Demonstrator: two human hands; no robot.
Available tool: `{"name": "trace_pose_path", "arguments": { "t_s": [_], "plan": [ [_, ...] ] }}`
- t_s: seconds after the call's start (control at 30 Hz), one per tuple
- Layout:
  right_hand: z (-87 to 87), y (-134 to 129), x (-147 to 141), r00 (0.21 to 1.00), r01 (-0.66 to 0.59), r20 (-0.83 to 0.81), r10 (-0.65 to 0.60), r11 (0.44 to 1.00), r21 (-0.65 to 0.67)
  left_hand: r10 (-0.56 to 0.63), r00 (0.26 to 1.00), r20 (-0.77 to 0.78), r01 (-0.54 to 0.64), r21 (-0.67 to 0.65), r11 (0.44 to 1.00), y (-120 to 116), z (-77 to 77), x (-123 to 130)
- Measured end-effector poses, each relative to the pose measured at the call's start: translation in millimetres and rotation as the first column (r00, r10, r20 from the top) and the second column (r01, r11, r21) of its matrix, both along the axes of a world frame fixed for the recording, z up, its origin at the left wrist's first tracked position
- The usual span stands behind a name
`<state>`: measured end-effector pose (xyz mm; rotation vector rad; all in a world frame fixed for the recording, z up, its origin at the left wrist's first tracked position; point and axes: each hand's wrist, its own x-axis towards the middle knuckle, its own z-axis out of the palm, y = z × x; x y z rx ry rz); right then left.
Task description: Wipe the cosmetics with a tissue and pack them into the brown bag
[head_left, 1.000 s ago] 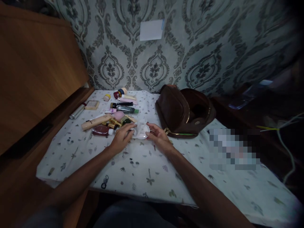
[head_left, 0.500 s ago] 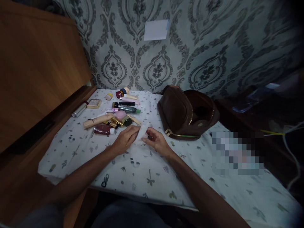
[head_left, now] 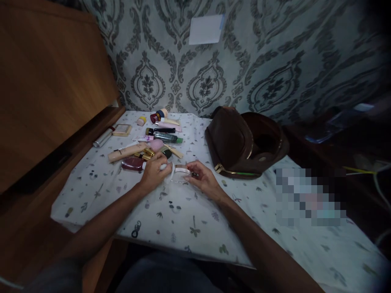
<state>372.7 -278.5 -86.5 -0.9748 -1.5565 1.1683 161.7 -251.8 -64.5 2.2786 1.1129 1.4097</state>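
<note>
Above the front middle of the table, my left hand [head_left: 155, 173] is closed on a crumpled white tissue [head_left: 168, 167]. My right hand [head_left: 204, 180] grips the right side of a small clear container [head_left: 181, 176] that has a pale band across its top. The tissue touches or lies close against the container's left side; blur hides which. Just behind my left hand lie a dark red bottle [head_left: 132, 164] with a white cap, a beige tube [head_left: 124, 152], a pink makeup sponge [head_left: 157, 145] and a brush [head_left: 174, 151].
A brown leather bag [head_left: 229, 142] stands unzipped at the right rear. Farther back lie a green-capped bottle [head_left: 167, 137], a compact [head_left: 122, 130], a silver tube [head_left: 103, 137] and small jars [head_left: 155, 118]. Wooden furniture [head_left: 55, 81] borders the left, and a patterned wall rises behind.
My left hand has drawn left and up with the tissue, away from my right hand. The clear container, largely covered before, now shows between the hands. The view has shifted slightly.
</note>
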Motion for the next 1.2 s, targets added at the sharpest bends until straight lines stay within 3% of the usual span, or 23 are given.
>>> {"name": "trace_pose_path", "arguments": {
  "t_s": [0.2, 0.43, 0.63, 0.77, 0.9, 1.07, 1.2],
  "plan": [
    [0.5, -1, 2, 0.984, 0.038, 0.169, -0.059, 0.992, 0.121, -0.171, 0.973, -0.154, 0.190, 0.121, 0.974, -13, 0.6, 7],
    [2.7, 1, 6, 0.968, 0.088, 0.214, -0.130, 0.977, 0.194, -0.242, 0.950, -0.196, 0.241, -0.027, 0.970, -9, -6.4, 5],
    [8.4, 9, 22, 0.937, 0.015, 0.337, -0.092, 0.974, 0.225, -0.352, 0.890, -0.290, 0.331, -0.120, 0.936, -3, -13.9, 1],
    [10.0, 9, 27, 0.941, -0.023, 0.338, -0.036, 0.985, 0.170, -0.351, 0.834, -0.425, 0.344, -0.097, 0.934, -4, -19.9, 3],
    [11.6, 5, 24, 0.946, -0.012, 0.323, -0.034, 0.990, 0.141, -0.285, 0.825, -0.488, 0.315, -0.022, 0.949, -9, -23.0, 7],
    [13.0, 0, 17, 0.973, 0.047, 0.223, -0.065, 0.995, 0.084, -0.258, 0.884, -0.390, 0.281, 0.003, 0.960, -14, -17.8, 10],
    [12.7, 0, 14, 0.970, 0.128, 0.191, -0.153, 0.982, 0.137, -0.299, 0.916, -0.266, 0.312, 0.006, 0.950, -16, -11.7, 13]
  ]
}}
